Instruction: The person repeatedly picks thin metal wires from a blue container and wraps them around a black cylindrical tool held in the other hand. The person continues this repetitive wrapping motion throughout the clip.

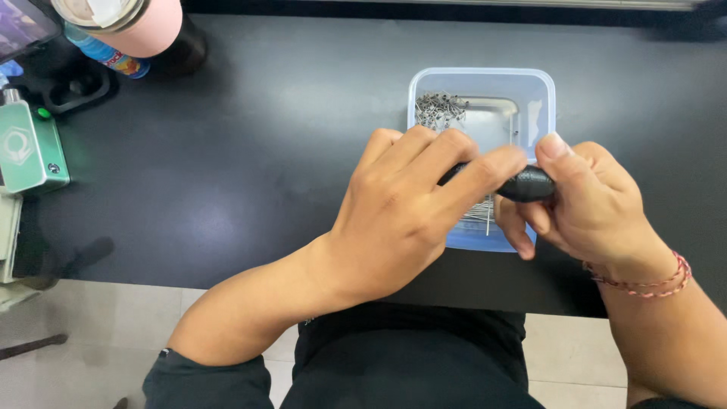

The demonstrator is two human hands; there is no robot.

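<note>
Holding a small, glossy black oval piece of hard plastic (pixel 528 184) between both hands, I keep it above the near half of the clear, rectangular plastic tub (pixel 544 95) on the black matte tabletop (pixel 273 151). My left hand (pixel 397 220) curls over the piece from the left, fingers closed around its left end, which is hidden under them. My right hand (pixel 587 204) pinches the right end, thumb on top and fingers underneath, closed on it as well.

Handling assessment: the black piece looks rigid, light and smooth, so I judge it slippery under bare fingers; a grip at both ends, as now, appears the soundest hold. I cannot tell whether it is one part or two joined parts.

Container findings: the tub is open, with no lid in view. It holds a heap of thin, silvery metal pins (pixel 439 110) gathered in the far left corner, and more pin shafts (pixel 478 212) lying loosely near the front wall, partly hidden below my hands. The pins look light, stiff and sharp, easily scattered if the tub is knocked. The rest of the tub floor appears bare.

Surroundings: a pink cylindrical tumbler (pixel 140 23) stands at the far left edge, a small bottle with a blue cap (pixel 106 53) lies just beside it, and a green box-shaped device (pixel 30 148) sits at the left margin, well apart from the tub.
</note>
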